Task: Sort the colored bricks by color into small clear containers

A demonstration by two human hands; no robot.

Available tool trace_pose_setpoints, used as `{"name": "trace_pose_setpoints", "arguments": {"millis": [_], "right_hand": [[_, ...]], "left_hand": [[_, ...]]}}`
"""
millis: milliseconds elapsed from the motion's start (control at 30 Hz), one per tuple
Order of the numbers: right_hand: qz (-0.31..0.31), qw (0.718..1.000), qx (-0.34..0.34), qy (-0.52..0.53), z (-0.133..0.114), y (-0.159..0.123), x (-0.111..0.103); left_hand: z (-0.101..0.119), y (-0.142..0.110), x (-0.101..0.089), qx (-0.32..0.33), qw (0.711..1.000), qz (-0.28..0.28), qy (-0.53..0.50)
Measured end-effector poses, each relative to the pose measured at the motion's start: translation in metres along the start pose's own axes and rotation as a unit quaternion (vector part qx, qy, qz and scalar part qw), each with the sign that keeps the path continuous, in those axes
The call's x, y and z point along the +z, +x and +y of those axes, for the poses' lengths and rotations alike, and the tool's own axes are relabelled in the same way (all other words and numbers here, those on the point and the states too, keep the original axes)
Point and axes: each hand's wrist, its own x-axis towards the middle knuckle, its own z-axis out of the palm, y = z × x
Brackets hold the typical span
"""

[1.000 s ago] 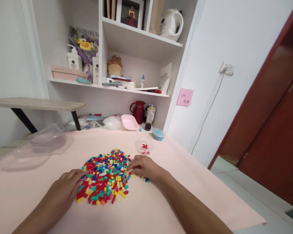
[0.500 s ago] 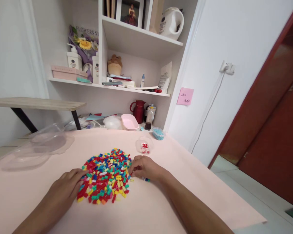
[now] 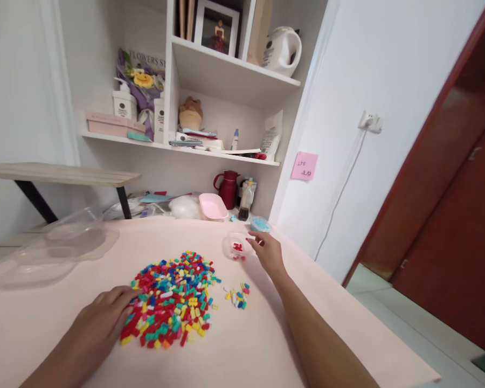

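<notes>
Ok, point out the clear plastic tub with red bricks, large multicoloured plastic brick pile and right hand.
Clear plastic tub with red bricks (image 3: 227,248): head view, side wall.
Large multicoloured plastic brick pile (image 3: 172,299): head view, middle.
Right hand (image 3: 269,254): head view, back of the hand.

White built-in shelf unit (image 3: 230,70) at back, open compartments split by upright divider (image 3: 168,75); framed picture (image 3: 217,27) standing in upper one; white wall (image 3: 347,70) on right, bearing pink note (image 3: 304,166) and socket (image 3: 372,119), pale cable (image 3: 339,204) hanging from it; reddish-brown doors (image 3: 440,231) at far right, small pale handles (image 3: 474,153) on them; light-coloured tiled floor (image 3: 375,310) below; at left, pale wall (image 3: 16,81) and wood-topped stand (image 3: 60,173) on black legs (image 3: 123,202), top reaching in front of shelf unit; foreground table (image 3: 242,350) under pale pink cover; light soft, even.
</notes>
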Motion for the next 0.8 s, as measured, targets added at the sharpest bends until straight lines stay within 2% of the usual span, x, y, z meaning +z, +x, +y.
{"name": "trace_pose_setpoints", "arguments": {"millis": [100, 200, 300, 400, 467, 667, 733, 800], "right_hand": [[-0.024, 0.999, 0.011, 0.03, 0.001, -0.003, -0.001], [-0.059, 0.992, 0.009, 0.11, -0.013, -0.013, -0.001], [-0.186, 0.969, -0.021, 0.161, -0.036, -0.028, -0.001], [-0.331, 0.925, -0.095, 0.161, -0.054, -0.041, 0.0], [-0.393, 0.895, -0.136, 0.159, -0.062, -0.047, 0.001], [-0.461, 0.849, -0.212, 0.146, -0.067, -0.064, 0.014], [-0.467, 0.846, -0.226, 0.122, -0.064, -0.066, 0.017], [-0.459, 0.856, -0.214, 0.098, -0.059, -0.063, 0.017]], "left_hand": [[0.001, 0.001, -0.001, 0.002, 1.0, -0.005, 0.0], [0.005, 0.002, -0.008, -0.002, 1.0, -0.031, 0.006], [0.012, 0.002, -0.014, -0.007, 0.999, -0.039, 0.013], [0.019, 0.003, -0.019, -0.013, 0.999, -0.046, 0.014], [0.024, 0.004, -0.023, -0.018, 0.998, -0.057, 0.013], [0.026, 0.005, -0.026, -0.025, 0.997, -0.069, 0.024], [0.021, 0.004, -0.022, -0.018, 0.998, -0.06, 0.022], [0.014, 0.002, -0.016, -0.011, 0.999, -0.04, 0.017]]}}
